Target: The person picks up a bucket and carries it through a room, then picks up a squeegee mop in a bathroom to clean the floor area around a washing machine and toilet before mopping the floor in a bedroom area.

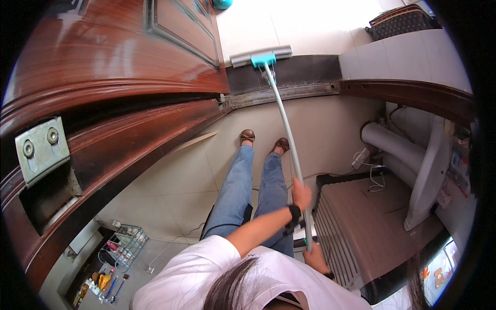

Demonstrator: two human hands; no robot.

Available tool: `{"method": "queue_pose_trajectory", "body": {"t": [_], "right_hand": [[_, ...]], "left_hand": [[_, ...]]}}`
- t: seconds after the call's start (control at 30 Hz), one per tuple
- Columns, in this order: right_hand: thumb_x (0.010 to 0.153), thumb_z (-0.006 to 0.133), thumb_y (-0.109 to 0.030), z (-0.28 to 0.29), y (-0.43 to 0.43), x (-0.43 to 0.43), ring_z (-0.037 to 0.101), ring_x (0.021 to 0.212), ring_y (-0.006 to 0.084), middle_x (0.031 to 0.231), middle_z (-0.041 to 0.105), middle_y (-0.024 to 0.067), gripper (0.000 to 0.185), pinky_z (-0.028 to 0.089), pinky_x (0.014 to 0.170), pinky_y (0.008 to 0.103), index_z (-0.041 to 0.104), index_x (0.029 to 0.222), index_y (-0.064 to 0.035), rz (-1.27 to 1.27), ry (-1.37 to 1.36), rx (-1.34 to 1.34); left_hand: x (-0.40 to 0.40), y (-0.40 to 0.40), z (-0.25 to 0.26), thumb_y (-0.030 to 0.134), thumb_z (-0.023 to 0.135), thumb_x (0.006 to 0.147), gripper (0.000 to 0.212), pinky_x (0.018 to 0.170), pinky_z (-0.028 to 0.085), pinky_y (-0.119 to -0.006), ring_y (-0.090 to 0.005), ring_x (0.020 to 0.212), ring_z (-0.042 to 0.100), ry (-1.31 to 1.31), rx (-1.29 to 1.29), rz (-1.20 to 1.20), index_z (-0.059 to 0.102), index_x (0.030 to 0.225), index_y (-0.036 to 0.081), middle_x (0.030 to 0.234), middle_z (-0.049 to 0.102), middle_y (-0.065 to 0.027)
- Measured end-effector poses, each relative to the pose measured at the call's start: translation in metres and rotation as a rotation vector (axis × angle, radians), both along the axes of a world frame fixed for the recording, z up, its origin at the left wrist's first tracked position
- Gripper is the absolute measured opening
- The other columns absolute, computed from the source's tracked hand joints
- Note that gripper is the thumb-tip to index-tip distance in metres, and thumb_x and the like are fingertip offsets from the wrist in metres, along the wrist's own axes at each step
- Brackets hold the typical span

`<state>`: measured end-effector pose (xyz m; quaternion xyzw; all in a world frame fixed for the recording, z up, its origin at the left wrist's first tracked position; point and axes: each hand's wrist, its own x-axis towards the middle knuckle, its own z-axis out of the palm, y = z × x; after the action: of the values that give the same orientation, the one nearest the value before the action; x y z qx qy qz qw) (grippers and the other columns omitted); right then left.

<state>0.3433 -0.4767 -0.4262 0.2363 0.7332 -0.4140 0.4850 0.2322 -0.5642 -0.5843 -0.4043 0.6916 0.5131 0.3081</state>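
Note:
A sponge mop with a turquoise head bracket [263, 59] and a long pale pole [286, 123] stretches away from me. Partway down the pole, my left hand [301, 197] is wrapped around it. My right hand [316, 257] grips the pole near its end, close to my body. The mop's grey strip [242, 60] lies across the dark stone threshold [306, 69], by the edge of the pale tiles beyond. The strip looks slightly blurred.
A reddish-brown wooden door [116, 58] stands at the left. On the right are a brown plastic cabinet [348, 221], a white pedestal basin [422, 174] and a power strip [360, 158] with cords. A dark suitcase [403, 23] lies beyond the threshold. A wire rack [131, 242] hangs lower left.

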Motion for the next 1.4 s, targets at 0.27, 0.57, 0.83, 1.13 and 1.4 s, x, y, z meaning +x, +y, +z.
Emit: {"method": "queue_pose_trajectory", "body": {"t": [0.27, 0.57, 0.83, 1.13, 1.4], "right_hand": [[0.066, 0.056, -0.008, 0.033, -0.017, 0.045, 0.049, 0.057, 0.0266, 0.06, 0.045, 0.0138, 0.014, 0.039, 0.053, 0.0359, 0.045, 0.069, 0.0006, -0.035, -0.054, 0.155], [0.07, 0.046, -0.003, -0.091, -0.089, -0.115, 0.048, 0.042, 0.0193, 0.057, 0.047, 0.0076, 0.015, 0.04, 0.039, 0.0316, 0.044, 0.085, -0.0003, -0.267, -0.13, -0.195], [0.067, 0.048, -0.004, -0.079, -0.067, -0.062, 0.041, 0.038, 0.0123, 0.053, 0.04, 0.0014, 0.009, 0.033, 0.032, 0.0267, 0.042, 0.075, -0.0041, -0.414, -0.183, -0.229], [0.064, 0.055, -0.002, 0.053, 0.056, 0.068, 0.046, 0.045, 0.0132, 0.052, 0.043, 0.0024, 0.011, 0.037, 0.041, 0.0275, 0.045, 0.065, -0.0032, -0.067, -0.222, 0.063], [0.064, 0.057, -0.007, 0.029, 0.027, 0.078, 0.049, 0.055, 0.0176, 0.058, 0.051, 0.0092, 0.012, 0.04, 0.054, 0.0308, 0.052, 0.073, -0.0007, -0.283, -0.142, 0.148]], "left_hand": [[0.052, -0.006, 0.03, 0.006, 0.045, 0.072, 0.032, 0.064, 0.04, -0.047, -0.0434, 0.077, 0.051, 0.01, 0.021, -0.04, 0.03, 0.099, -0.002, 0.08, 0.052, -0.0277], [-0.131, -0.088, -0.083, 0.005, 0.047, 0.07, 0.024, 0.061, 0.042, -0.044, -0.0383, 0.07, 0.052, 0.207, -0.062, -0.011, 0.035, 0.088, -0.004, 0.076, 0.051, -0.0243], [-0.09, -0.066, -0.068, 0.004, 0.047, 0.069, 0.025, 0.068, 0.041, -0.043, -0.0399, 0.08, 0.051, 0.091, 0.04, 0.099, 0.037, 0.091, -0.002, 0.083, 0.052, -0.025], [0.073, 0.05, 0.046, 0.008, 0.045, 0.075, 0.028, 0.062, 0.041, -0.042, -0.037, 0.071, 0.054, -0.133, 0.114, 0.122, 0.034, 0.098, -0.002, 0.075, 0.053, -0.0232], [0.091, 0.04, 0.01, 0.008, 0.047, 0.073, 0.041, 0.07, 0.039, -0.046, -0.0448, 0.082, 0.049, -0.27, 0.151, 0.002, 0.029, 0.107, -0.004, 0.084, 0.05, -0.0306]]}}
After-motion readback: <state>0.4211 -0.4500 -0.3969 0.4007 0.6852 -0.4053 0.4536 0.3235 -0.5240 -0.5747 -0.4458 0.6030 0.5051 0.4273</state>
